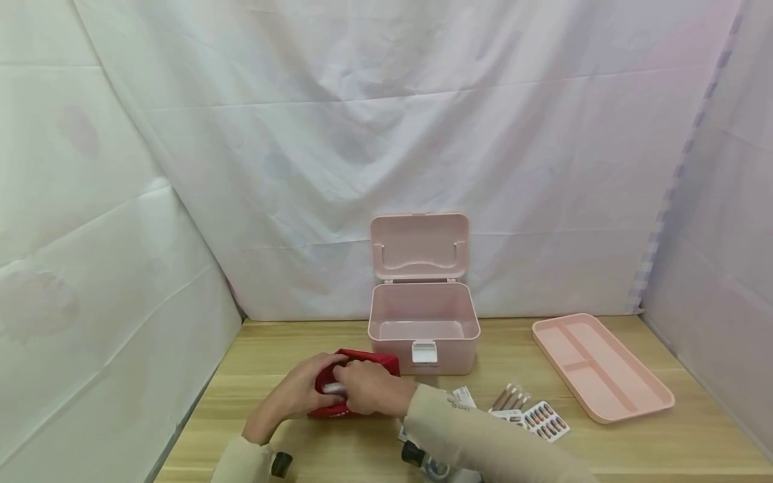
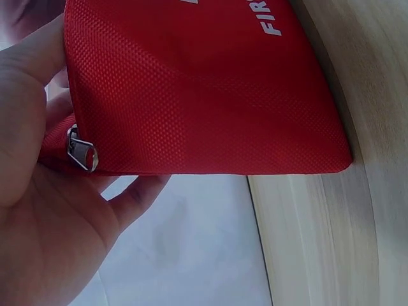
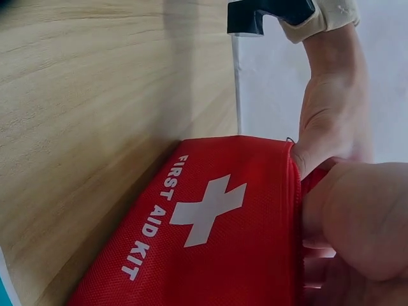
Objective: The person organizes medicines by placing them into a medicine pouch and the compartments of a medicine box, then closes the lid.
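Observation:
A red first aid pouch (image 1: pixel 391 363) stands unzipped on the table in front of the pink box; its white cross and lettering show in the right wrist view. My left hand (image 1: pixel 302 387) grips the pouch's left end, thumb and fingers around the opening beside the zipper pull (image 2: pixel 83 152). Over the pouch mouth, my right hand (image 1: pixel 370 388) has its curled fingers in the opening, around a whitish item (image 1: pixel 333 388). What that item is cannot be made out, and the right fingertips are partly hidden by the pouch edge (image 3: pixel 294 223).
Behind stands a pink box (image 1: pixel 447 352) with its lid (image 1: pixel 419 245) raised. A pink divided tray (image 1: pixel 653 397) lies at the right. Blister packs (image 1: pixel 545 421) and wrapped swabs (image 1: pixel 510 397) lie beyond my right sleeve, with a partly hidden clear item (image 1: pixel 436 469) near the front.

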The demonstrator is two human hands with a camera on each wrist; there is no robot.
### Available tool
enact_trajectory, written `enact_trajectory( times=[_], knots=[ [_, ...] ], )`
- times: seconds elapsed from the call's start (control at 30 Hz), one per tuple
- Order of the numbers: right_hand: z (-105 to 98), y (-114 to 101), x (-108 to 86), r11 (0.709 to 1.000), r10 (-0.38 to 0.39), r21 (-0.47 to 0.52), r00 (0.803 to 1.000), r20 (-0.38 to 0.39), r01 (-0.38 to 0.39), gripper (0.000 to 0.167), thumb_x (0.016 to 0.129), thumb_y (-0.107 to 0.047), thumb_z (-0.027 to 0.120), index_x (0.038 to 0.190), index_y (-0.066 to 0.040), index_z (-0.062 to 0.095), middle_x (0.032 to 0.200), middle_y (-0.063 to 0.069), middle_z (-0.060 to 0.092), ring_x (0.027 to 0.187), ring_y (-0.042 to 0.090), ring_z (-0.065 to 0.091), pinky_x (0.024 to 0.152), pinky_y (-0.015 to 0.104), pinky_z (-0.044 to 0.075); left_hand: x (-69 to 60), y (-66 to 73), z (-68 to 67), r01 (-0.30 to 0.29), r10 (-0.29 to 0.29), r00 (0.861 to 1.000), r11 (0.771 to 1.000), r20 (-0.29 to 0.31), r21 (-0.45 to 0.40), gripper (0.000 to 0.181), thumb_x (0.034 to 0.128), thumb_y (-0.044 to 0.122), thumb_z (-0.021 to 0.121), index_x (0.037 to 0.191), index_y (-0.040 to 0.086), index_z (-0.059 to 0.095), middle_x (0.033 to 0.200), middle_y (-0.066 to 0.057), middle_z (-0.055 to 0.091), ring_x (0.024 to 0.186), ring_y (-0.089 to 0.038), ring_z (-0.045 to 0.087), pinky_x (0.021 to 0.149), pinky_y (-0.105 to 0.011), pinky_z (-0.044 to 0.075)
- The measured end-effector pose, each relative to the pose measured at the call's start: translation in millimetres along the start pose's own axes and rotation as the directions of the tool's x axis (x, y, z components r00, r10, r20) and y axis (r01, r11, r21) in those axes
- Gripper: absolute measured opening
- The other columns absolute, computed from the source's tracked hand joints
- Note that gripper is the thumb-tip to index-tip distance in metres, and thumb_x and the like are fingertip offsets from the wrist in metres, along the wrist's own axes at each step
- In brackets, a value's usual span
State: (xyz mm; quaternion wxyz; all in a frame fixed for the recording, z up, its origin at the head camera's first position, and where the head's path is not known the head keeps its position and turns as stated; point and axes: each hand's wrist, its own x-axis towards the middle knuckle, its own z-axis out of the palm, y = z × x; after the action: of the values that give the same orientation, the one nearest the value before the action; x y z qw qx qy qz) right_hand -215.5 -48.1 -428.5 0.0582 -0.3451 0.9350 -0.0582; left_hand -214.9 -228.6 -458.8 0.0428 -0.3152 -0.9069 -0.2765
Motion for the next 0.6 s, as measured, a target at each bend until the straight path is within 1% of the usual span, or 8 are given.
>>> enact_trajectory(
  times=[0.1, 0.2, 0.27, 0.4, 0.5, 0.6],
  knots=[
    [1.7, -0.4, 2.7, 0.999, 0.027, 0.018, 0.999, 0.036, -0.028, 0.025, 0.084, -0.019, 0.077, 0.105, -0.017, 0.063, 0.095, -0.001, 0.066, 0.077, 0.012, 0.060, 0.080, 0.031, 0.056, 0.3, 1.9, -0.4, 0.012, -0.012, 1.000, 1.000, 0.014, 0.013, 0.064, 0.0770, 0.019, 0.085, 0.134, 0.009, 0.058, 0.127, -0.005, 0.063, 0.115, -0.025, 0.061, 0.097, -0.048, 0.050],
    [5.6, -0.4, 5.4, 0.996, 0.065, 0.051, 0.995, 0.072, -0.069, 0.026, 0.085, -0.018, 0.076, 0.107, -0.017, 0.063, 0.093, -0.001, 0.065, 0.074, 0.012, 0.056, 0.079, 0.029, 0.055, 0.8, 4.6, -0.9, 0.036, -0.038, 0.999, 0.998, 0.038, 0.042, 0.063, 0.0777, 0.021, 0.085, 0.134, 0.010, 0.058, 0.125, -0.005, 0.062, 0.113, -0.025, 0.060, 0.096, -0.048, 0.050],
    [7.7, -0.4, 6.5, 0.995, 0.075, 0.060, 0.994, 0.079, -0.080, 0.025, 0.085, -0.017, 0.076, 0.107, -0.017, 0.064, 0.092, -0.001, 0.065, 0.073, 0.012, 0.055, 0.078, 0.028, 0.055, 1.3, 6.5, -1.8, 0.049, -0.052, 0.997, 0.997, 0.050, 0.064, 0.063, 0.0778, 0.022, 0.085, 0.133, 0.010, 0.059, 0.125, -0.006, 0.062, 0.113, -0.026, 0.060, 0.096, -0.049, 0.050],
    [10.0, -0.9, 6.2, 0.997, 0.061, 0.036, 0.997, 0.049, -0.063, 0.018, 0.086, -0.017, 0.075, 0.102, -0.016, 0.066, 0.089, -0.001, 0.066, 0.072, 0.011, 0.056, 0.079, 0.028, 0.056, 2.7, 10.4, -4.1, 0.068, -0.073, 0.996, 0.993, 0.059, 0.096, 0.061, 0.0773, 0.021, 0.085, 0.132, 0.009, 0.060, 0.127, -0.010, 0.061, 0.114, -0.029, 0.060, 0.095, -0.052, 0.050],
    [10.5, -1.2, 3.6, 1.000, 0.023, -0.014, 1.000, 0.004, -0.023, 0.012, 0.086, -0.017, 0.075, 0.095, -0.015, 0.068, 0.088, -0.002, 0.067, 0.075, 0.010, 0.059, 0.079, 0.028, 0.056, 3.6, 12.2, -5.1, 0.074, -0.081, 0.995, 0.992, 0.063, 0.106, 0.061, 0.0770, 0.021, 0.085, 0.132, 0.008, 0.061, 0.127, -0.011, 0.061, 0.113, -0.030, 0.061, 0.095, -0.052, 0.050],
    [10.7, -0.9, 0.2, 0.998, -0.022, -0.062, 0.999, -0.033, 0.020, 0.012, 0.085, -0.018, 0.077, 0.094, -0.015, 0.069, 0.091, -0.003, 0.068, 0.081, 0.009, 0.062, 0.081, 0.026, 0.056, 3.8, 12.9, -5.1, 0.075, -0.083, 0.994, 0.991, 0.065, 0.111, 0.062, 0.0764, 0.021, 0.086, 0.131, 0.008, 0.061, 0.124, -0.009, 0.062, 0.112, -0.028, 0.061, 0.095, -0.051, 0.051]
  ],
)
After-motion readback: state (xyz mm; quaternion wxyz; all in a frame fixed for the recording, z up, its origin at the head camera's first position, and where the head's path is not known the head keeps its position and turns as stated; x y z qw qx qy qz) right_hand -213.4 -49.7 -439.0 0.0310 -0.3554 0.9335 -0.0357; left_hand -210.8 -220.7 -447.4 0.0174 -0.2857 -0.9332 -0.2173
